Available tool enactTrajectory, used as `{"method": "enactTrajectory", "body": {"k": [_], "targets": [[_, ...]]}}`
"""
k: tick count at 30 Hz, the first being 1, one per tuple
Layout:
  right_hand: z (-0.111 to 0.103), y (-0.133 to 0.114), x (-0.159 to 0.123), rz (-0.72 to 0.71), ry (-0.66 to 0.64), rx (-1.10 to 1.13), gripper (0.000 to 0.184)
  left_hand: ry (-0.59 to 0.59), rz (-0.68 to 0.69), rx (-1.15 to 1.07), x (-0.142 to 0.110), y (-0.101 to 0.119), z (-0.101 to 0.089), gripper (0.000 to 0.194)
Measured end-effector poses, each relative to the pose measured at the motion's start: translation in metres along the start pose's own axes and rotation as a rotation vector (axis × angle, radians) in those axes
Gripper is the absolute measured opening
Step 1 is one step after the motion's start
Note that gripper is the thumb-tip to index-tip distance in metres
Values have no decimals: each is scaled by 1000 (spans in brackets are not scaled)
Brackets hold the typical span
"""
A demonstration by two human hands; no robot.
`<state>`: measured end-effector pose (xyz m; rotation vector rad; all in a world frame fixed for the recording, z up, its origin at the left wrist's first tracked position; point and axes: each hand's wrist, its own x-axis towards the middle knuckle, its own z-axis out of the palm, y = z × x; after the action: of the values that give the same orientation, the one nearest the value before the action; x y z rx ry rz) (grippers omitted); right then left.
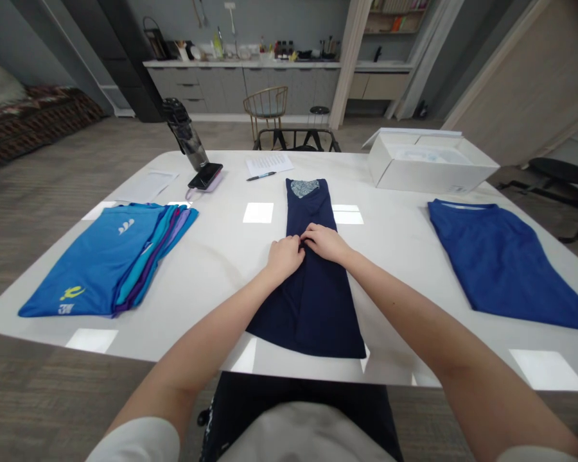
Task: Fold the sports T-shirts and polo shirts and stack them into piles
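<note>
Navy garment (320, 301) at near edge of table (390, 224), left hand (286, 258) plus right hand (326, 243) on its mid-length, fingertips together, can't tell if pinching

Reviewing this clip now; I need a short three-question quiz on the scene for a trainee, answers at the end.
1. Multiple choice: what do the left hand and right hand both touch?
A) a pen
B) a dark navy garment
C) a water bottle

2. True or false: the phone lies on top of the folded stack of clothes.

3. Fill in: just beyond the blue garment at the right end of the table stands an open white ____.

Key: 1 B; 2 false; 3 box.
</note>
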<state>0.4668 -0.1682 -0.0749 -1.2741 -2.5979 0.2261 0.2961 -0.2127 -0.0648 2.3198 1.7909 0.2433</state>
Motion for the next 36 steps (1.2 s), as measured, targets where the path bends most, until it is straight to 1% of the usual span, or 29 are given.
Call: {"method": "enactTrajectory", "body": {"k": [4, 8, 10, 13, 15, 17, 20, 23, 26, 29, 32, 34, 35, 36], "targets": [[4, 0, -6, 45, 40, 28, 20, -53, -72, 41, -31, 5, -6, 27], [5, -2, -14, 58, 68, 13, 21, -65, -82, 51, -62, 6, -11, 31], [4, -11, -21, 27, 64, -14, 21, -55, -71, 41, -76, 8, -13, 31], [2, -34, -34, -75, 35, -49, 25, -36, -44, 33, -94, 10, -17, 30], [2, -46, -43, -118, 10, -66, 24, -36, -35, 35, -105, 10, -19, 28], [1, -51, -51, -116, 7, -76, 21, -45, -32, 52, -117, 9, -22, 26], [-2, -49, -63, -60, 34, -83, 20, -46, -37, 112, -138, 7, -27, 20], [-5, -48, -76, -24, 48, -95, 17, 5, -28, 141, -163, 11, -33, 16], [-6, -62, -92, -91, 63, -84, 18, 108, 24, 143, -187, 22, -35, 19], [-5, -82, -110, -213, 76, -75, 19, 211, 134, 123, -208, 33, -27, 23], [-5, -91, -129, -275, 79, -98, 19, 269, 255, 23, -221, 36, -10, 28], [-6, -89, -139, -276, 68, -128, 19, 288, 263, -21, -226, 35, 2, 37], [-7, -87, -144, -273, 57, -147, 19, 291, 247, -25, -228, 34, 7, 38], [-8, -85, -148, -272, 45, -165, 20, 289, 230, -22, -229, 33, 12, 35]]}}
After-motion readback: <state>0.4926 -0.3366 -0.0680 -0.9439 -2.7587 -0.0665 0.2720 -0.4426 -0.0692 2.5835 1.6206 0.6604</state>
